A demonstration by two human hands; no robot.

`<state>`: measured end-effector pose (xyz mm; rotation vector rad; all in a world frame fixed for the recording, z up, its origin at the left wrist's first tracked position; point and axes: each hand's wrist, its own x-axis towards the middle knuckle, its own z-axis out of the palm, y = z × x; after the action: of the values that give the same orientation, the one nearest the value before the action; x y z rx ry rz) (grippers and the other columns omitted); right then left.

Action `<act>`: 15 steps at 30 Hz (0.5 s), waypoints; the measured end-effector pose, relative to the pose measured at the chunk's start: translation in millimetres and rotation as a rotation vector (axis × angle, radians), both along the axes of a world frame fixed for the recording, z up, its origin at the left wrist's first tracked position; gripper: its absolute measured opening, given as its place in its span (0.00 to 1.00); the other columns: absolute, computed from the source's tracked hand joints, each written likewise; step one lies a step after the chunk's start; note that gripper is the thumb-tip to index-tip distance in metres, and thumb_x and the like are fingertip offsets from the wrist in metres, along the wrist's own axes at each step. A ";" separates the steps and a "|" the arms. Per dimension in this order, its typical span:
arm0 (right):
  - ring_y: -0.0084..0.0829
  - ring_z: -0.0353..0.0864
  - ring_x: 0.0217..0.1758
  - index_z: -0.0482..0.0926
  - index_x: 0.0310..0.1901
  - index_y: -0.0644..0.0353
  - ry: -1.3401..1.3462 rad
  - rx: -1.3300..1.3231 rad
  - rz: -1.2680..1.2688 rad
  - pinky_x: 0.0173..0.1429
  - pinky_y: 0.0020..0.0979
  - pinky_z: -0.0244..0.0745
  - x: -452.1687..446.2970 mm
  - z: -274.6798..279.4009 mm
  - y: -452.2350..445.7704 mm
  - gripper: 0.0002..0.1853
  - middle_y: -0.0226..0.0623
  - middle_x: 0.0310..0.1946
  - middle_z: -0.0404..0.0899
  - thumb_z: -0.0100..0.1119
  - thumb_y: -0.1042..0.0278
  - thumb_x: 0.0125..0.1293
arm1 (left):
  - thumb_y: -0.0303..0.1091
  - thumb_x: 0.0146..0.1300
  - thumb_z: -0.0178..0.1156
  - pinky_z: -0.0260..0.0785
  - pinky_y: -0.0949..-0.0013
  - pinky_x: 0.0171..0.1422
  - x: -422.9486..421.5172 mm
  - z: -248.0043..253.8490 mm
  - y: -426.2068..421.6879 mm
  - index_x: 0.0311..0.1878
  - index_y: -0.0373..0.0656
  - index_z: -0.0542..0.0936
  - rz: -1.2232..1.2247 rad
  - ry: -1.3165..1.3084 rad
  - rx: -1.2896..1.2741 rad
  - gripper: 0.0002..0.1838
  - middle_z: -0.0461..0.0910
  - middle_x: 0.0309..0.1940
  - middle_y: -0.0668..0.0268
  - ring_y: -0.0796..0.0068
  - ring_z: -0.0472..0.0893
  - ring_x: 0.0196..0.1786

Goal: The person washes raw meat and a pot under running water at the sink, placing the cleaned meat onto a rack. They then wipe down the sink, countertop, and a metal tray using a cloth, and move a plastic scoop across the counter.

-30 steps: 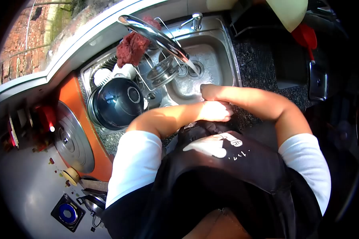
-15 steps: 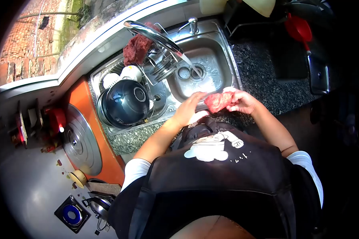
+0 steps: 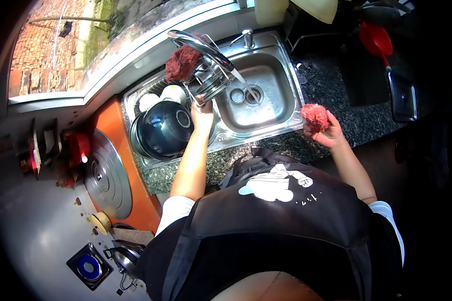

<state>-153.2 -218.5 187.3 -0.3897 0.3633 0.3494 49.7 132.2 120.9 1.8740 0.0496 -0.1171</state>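
Note:
My right hand [image 3: 330,133] is closed on a crumpled red dishcloth [image 3: 315,117], held near the right front corner of the steel sink [image 3: 281,113]. My left hand [image 3: 202,113] reaches to the wire dish rack [image 3: 190,93], its fingers curled at the rack's front beside some metal dishes [image 3: 213,86]. What those fingers grip is hidden. Just left of that hand, a large dark bowl [image 3: 160,125] lies upside down on the drainer. From the curved faucet [image 3: 206,47] water runs into the basin.
Behind the faucet hangs a darker red cloth [image 3: 182,64]. White bowls [image 3: 172,93] stand behind the dark bowl. A soap dispenser [image 3: 247,38] rises at the sink's back edge. On the speckled counter [image 3: 319,83], to the right, are a red ladle-like utensil [image 3: 376,40] and a metal tray [image 3: 403,95].
My left hand has moved from the sink's front edge, left and away from my body, to the dish rack. My right hand has shifted right with the red dishcloth.

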 end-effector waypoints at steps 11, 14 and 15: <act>0.33 0.70 0.39 0.70 0.58 0.58 0.235 -0.135 -0.159 0.45 0.34 0.66 -40.1 24.6 -11.4 0.30 0.39 0.46 0.75 0.53 0.43 0.63 | 0.37 0.59 0.54 0.63 0.55 0.64 -1.1 -112.4 -73.0 0.57 0.51 0.78 -1.084 0.042 1.414 0.21 0.66 0.66 0.63 0.54 0.61 0.69; 0.33 0.71 0.38 0.69 0.61 0.56 0.106 -0.056 -0.136 0.47 0.34 0.68 -59.1 17.7 -37.7 0.29 0.40 0.49 0.75 0.52 0.46 0.65 | 0.37 0.61 0.53 0.67 0.55 0.62 11.8 -135.0 -77.6 0.58 0.48 0.76 -1.093 0.186 1.250 0.21 0.66 0.66 0.61 0.51 0.65 0.67; 0.33 0.70 0.38 0.69 0.60 0.56 0.101 -0.062 -0.143 0.46 0.34 0.67 -61.1 16.8 -41.2 0.28 0.40 0.47 0.76 0.52 0.45 0.65 | 0.38 0.61 0.55 0.69 0.55 0.60 11.8 -135.3 -77.2 0.58 0.47 0.76 -1.062 0.102 1.190 0.21 0.71 0.63 0.60 0.52 0.71 0.63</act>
<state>-214.3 -259.7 204.1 -0.4050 0.4988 0.2193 61.4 55.1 -14.4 2.8571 -1.0165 -1.1038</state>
